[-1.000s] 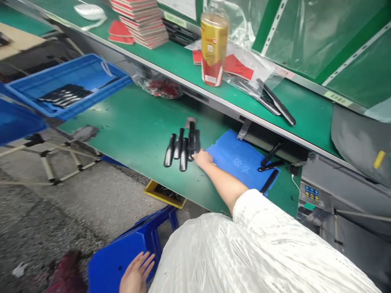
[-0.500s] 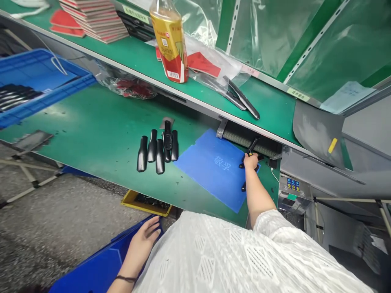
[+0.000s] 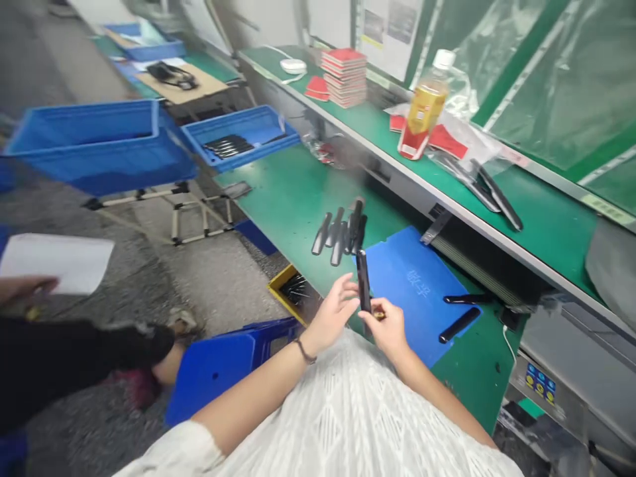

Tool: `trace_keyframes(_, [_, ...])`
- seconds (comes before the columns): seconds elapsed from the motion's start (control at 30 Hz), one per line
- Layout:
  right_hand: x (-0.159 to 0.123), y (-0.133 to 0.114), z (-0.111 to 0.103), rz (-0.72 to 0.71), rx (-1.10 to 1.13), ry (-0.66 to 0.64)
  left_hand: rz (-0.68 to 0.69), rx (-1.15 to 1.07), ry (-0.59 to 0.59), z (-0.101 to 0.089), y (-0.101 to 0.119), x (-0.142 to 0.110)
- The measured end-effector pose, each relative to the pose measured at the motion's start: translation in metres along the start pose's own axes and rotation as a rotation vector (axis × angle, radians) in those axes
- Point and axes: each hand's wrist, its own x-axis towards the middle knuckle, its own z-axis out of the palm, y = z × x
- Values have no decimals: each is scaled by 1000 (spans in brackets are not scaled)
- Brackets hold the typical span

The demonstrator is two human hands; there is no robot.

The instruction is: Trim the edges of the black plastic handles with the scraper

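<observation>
Holding a slim, glossy black, plastic-looking bar [image 3: 363, 281] by its near end in right-hand grip [image 3: 392, 328], pointing lengthwise forward, with left-hand grip [image 3: 332, 315] spread just leftward.

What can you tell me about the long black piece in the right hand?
The black piece is long, slim and glossy, its material unclear. The right hand grips its near end by the green table; its far end points away from the person. The left hand is open beside it; whether it touches is hard to tell.
</observation>
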Motion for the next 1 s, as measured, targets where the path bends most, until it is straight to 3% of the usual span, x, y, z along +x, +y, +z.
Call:
trace_keyframes(0.07, [-12, -24, 18, -123, -2, -130, 30, -55, 42, -6, 4, 2])
trace_keyframes(0.13, [-11, -45, 21, -221, -15, -190, 13, -133, 25, -19, 4, -1])
trace_keyframes(0.3, [25, -92, 0, -303, -64, -14, -139, -504, -253, -57, 9, -9])
trace_keyframes(0.37, [40, -109, -2, -412, -79, -26, -194, -590, -274, -63, 16, -9])
trace_keyframes(0.5, [47, -127, 26, -625, -174, -272, -264, -717, -108, -65, 37, -7])
trace_keyframes(0.63, [38, -121, 67, -666, -200, -214, -194, -706, 62, -73, 50, -10])
trace_keyframes(0.73, [38, -118, 86, -705, -110, -243, -214, -689, 84, -84, 47, -16])
trace_keyframes(0.83, [42, -127, 96, -690, -68, -170, -219, -690, 108, -96, 40, -19])
trace_keyframes(1.0, [40, -143, 106, -787, -45, -218, -321, -903, 61, -133, 46, -13])
